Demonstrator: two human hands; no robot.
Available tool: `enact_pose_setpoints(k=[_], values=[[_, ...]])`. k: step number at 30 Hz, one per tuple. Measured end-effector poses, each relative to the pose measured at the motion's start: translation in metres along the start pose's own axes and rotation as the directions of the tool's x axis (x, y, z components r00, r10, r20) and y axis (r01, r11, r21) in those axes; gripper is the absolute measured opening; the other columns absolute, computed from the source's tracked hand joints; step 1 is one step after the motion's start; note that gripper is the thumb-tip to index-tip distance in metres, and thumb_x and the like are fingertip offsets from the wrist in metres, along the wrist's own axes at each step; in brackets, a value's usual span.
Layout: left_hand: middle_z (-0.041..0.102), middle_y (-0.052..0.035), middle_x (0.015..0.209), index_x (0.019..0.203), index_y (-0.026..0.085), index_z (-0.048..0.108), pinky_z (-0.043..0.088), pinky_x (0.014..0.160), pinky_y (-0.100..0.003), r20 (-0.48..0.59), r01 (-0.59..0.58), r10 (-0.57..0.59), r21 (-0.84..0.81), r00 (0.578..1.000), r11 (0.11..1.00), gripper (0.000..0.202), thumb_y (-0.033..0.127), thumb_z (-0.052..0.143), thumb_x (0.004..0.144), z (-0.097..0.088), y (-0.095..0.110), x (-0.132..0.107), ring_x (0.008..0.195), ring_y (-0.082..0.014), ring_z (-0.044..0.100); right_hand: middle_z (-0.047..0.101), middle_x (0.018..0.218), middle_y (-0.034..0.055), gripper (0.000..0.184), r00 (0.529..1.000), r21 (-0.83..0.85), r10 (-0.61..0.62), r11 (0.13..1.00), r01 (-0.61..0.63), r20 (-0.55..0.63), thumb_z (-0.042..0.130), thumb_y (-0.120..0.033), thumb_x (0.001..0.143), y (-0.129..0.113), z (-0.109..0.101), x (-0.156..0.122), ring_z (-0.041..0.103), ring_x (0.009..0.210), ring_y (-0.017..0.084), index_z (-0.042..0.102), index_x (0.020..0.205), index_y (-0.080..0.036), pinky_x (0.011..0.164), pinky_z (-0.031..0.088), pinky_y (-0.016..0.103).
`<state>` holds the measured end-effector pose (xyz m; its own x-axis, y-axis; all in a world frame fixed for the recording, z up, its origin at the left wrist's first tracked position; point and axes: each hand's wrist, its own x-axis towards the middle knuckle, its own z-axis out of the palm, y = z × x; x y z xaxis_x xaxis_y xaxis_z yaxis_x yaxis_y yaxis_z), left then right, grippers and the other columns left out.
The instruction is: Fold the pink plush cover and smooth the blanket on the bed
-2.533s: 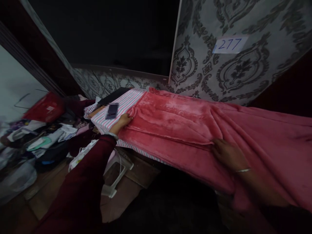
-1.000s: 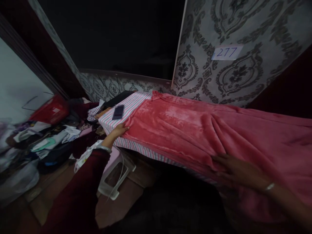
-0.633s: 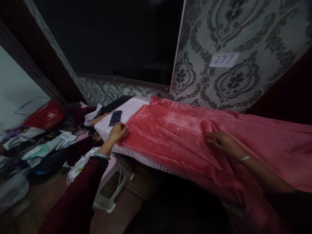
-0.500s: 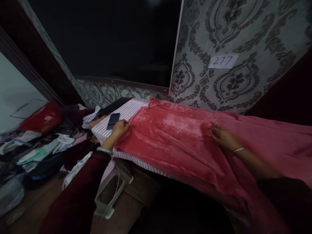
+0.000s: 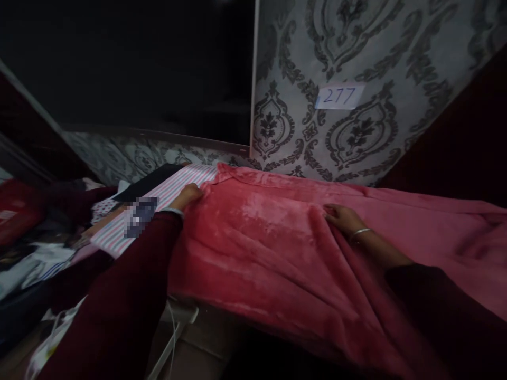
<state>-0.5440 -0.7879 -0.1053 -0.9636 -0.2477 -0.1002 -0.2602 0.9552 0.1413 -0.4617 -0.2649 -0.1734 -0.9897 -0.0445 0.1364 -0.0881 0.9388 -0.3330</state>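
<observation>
A plush pink blanket (image 5: 273,243) lies spread over a board covered in pink-and-white striped cloth (image 5: 166,192). My left hand (image 5: 189,194) rests at the blanket's left edge, fingers curled onto the fabric near its far corner. My right hand (image 5: 341,216) lies on the blanket's middle, fingers closed on a ridge of the fabric. Both arms wear dark red sleeves and a metal bangle. A dark phone (image 5: 139,214) lies on the striped cloth, just left of my left arm.
A patterned grey wall with a paper label reading 277 (image 5: 339,96) stands behind the board. A heap of clothes (image 5: 35,253) and a red basket (image 5: 11,211) lie at the left. A white plastic stool (image 5: 174,327) stands below the board's edge.
My left hand slid along the blanket's left edge toward the far corner. My right hand moved up from the near side to the blanket's middle. The view shifted right and closer.
</observation>
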Motion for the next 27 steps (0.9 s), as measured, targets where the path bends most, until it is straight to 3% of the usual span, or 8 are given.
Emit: enact_pose_setpoints(k=[5,10,14,16,19,22,24,27], values=[[0.076,-0.0184,0.093,0.094,0.011,0.076,0.051,0.072,-0.029,-0.021,0.003,-0.003,-0.008,1.000,1.000,0.030,0.035,0.059,0.084,0.003,0.001,0.023,0.099,-0.0312,0.074,0.079,0.096,0.0117,0.019,0.997,-0.088,0.064,0.994,-0.068,-0.053,0.052,-0.020,0.092,-0.003,-0.001,-0.004,0.072,0.090,0.025,0.072,0.092,-0.020,0.077,0.052,0.032],[0.071,-0.0070,0.080,0.090,0.017,0.070,0.049,0.064,-0.026,-0.094,-0.053,0.032,-0.229,0.995,0.972,0.024,0.037,0.058,0.087,0.001,-0.011,0.033,0.078,-0.0211,0.069,0.074,0.098,0.0164,0.019,0.972,-0.068,0.101,0.991,-0.118,-0.212,0.046,-0.020,0.098,0.010,-0.044,0.012,0.066,0.090,0.028,0.065,0.093,-0.021,0.078,0.047,0.036],[0.073,-0.0092,0.083,0.096,0.015,0.069,0.052,0.067,-0.029,-0.164,0.021,-0.069,-0.282,0.984,0.959,0.025,0.036,0.055,0.091,0.008,-0.003,0.037,0.080,-0.0231,0.069,0.073,0.111,0.0149,0.019,0.978,-0.155,0.055,0.984,-0.087,-0.200,0.045,-0.025,0.102,0.015,-0.065,0.045,0.065,0.097,0.028,0.064,0.103,-0.024,0.084,0.046,0.037],[0.075,-0.0147,0.097,0.099,0.014,0.069,0.054,0.076,-0.032,-0.201,0.049,-0.099,-0.241,0.975,0.969,0.025,0.034,0.056,0.092,0.017,0.005,0.040,0.094,-0.0277,0.072,0.073,0.118,0.0173,0.021,0.990,-0.192,0.074,0.977,-0.096,-0.120,0.045,-0.023,0.102,0.014,-0.053,0.055,0.066,0.101,0.029,0.066,0.106,-0.021,0.086,0.047,0.038],[0.074,-0.0213,0.117,0.108,0.013,0.069,0.054,0.089,-0.035,-0.218,0.059,-0.107,-0.213,0.970,0.975,0.028,0.033,0.056,0.093,0.032,0.012,0.042,0.114,-0.0325,0.069,0.073,0.122,0.0188,0.022,0.996,-0.215,0.089,0.973,-0.087,0.000,0.048,-0.016,0.099,0.020,-0.017,0.058,0.068,0.111,0.030,0.068,0.108,-0.016,0.091,0.050,0.039],[0.069,-0.0250,0.131,0.121,0.009,0.067,0.050,0.098,-0.036,-0.194,0.053,-0.091,-0.193,0.977,0.980,0.037,0.033,0.053,0.096,0.038,0.014,0.043,0.125,-0.0337,0.065,0.074,0.123,0.0159,0.026,0.997,-0.170,0.073,0.983,-0.071,0.000,0.050,-0.015,0.096,0.035,0.011,0.057,0.066,0.121,0.030,0.071,0.111,-0.015,0.101,0.051,0.041],[0.068,-0.0250,0.135,0.127,0.007,0.066,0.049,0.100,-0.035,-0.149,0.049,-0.077,-0.187,0.986,0.981,0.041,0.033,0.053,0.097,0.035,0.013,0.043,0.128,-0.0330,0.063,0.074,0.124,0.0167,0.027,0.997,-0.116,0.074,0.990,-0.075,-0.012,0.051,-0.017,0.095,0.045,0.015,0.057,0.066,0.122,0.031,0.072,0.112,-0.015,0.105,0.051,0.045],[0.068,-0.0209,0.139,0.137,0.008,0.062,0.051,0.095,-0.030,-0.076,0.050,-0.066,-0.201,0.995,0.978,0.049,0.036,0.056,0.098,0.026,0.008,0.039,0.123,-0.0283,0.066,0.073,0.123,0.0196,0.030,1.000,-0.071,0.025,0.997,-0.025,-0.003,0.052,-0.018,0.092,0.044,0.003,0.053,0.065,0.120,0.035,0.072,0.115,-0.017,0.108,0.050,0.053]])
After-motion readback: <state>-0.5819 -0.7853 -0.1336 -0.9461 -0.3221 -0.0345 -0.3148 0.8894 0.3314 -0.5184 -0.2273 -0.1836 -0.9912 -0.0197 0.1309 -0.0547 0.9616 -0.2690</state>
